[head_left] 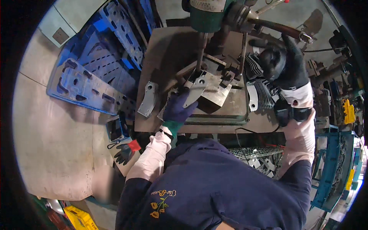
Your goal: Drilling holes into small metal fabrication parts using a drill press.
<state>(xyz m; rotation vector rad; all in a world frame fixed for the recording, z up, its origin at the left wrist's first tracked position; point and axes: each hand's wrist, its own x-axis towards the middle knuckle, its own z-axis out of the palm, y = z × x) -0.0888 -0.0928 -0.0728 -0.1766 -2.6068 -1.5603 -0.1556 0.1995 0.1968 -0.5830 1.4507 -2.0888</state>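
A flat grey metal plate [196, 90] with a hole near its upper end is gripped by my left hand [180, 105], in a dark purple glove with a green cuff. It lies at the metal fixture block [216, 92] beneath the drill press spindle [201, 51]. My right hand [285, 63], in a black glove, is raised just below the press's feed lever [274, 27]. Its fingers are partly spread and I see nothing in them; contact with the lever is unclear. Stacked grey plates [262, 94] stand beside and below that hand.
Another grey plate [148, 100] lies on the table's left part. Blue plastic pallets [84, 84] lean at the left. A red-and-black glove [128, 151] lies below them. A wire basket with metal parts [264, 161] sits under the table's front edge. Blue metal racks [333, 168] stand right.
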